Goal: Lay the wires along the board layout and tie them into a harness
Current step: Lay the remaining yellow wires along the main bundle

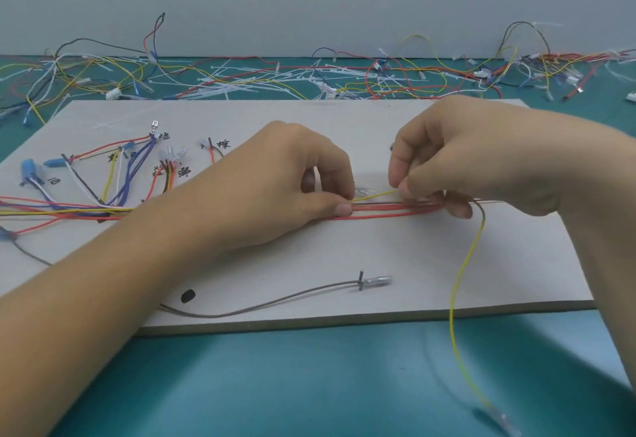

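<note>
On the grey board (413, 257), mid-span, both hands' fingers (399, 185) pinch the wire bundle (378, 211).

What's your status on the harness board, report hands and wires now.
Left hand pinning red wires to board. Right hand pinching yellow wire, tail hanging off front edge. Loose grey wire near front, clear of bundle.

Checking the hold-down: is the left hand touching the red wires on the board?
Touching. In the head view the left hand presses thumb and fingertip onto the red wires, no gap visible.
</note>
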Tool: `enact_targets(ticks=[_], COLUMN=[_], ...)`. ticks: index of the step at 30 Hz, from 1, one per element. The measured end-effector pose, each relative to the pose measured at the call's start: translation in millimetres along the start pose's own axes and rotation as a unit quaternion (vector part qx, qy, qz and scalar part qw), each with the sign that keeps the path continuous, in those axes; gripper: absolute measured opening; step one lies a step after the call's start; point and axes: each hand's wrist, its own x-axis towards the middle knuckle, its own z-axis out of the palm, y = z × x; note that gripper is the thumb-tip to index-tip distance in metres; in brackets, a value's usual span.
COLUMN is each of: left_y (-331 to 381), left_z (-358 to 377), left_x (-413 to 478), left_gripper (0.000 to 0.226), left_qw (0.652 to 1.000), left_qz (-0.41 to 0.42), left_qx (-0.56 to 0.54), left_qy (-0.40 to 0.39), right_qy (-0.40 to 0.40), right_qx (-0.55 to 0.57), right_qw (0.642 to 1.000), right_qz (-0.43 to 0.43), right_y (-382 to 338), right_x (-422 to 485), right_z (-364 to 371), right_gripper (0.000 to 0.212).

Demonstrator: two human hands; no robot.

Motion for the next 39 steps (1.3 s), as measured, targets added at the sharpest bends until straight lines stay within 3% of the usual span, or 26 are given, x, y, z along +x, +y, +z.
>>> enact_targets(ticks=[6,17,34,39], left_y=[0.5,4.9,15.1,15.4], left_z=[-3.2,0.4,-0.9,-9.3], left_x=[1.4,1.9,5.4,7.6], left_gripper=[0.002,0.008,0.010,0.012], left_qw=[1.000,1.000,0.999,0.998], left_qz=[0.000,-0.015,0.012,0.007], left_qx=[0.002,-0.005,0.051,0.044], left_qy=[-0.015,-0.026,-0.013,-0.038], right_qy=[-0.031,0.042,0.026,0.022], right_qx=[-0.044,-0.012,-0.040,-0.090], right_qw=[0.998,0.999,0.997,0.995], right_qz=[-0.022,-0.020,0.063,0.039], right_y=[6.8,27.2,23.7,19.9], right_x=[-4.0,-14.6,-20.1,-20.6], right_z=[-18.4,-21.3,-23.0,-20.6], right_gripper=[0.013,0.025,0.017,0.016])
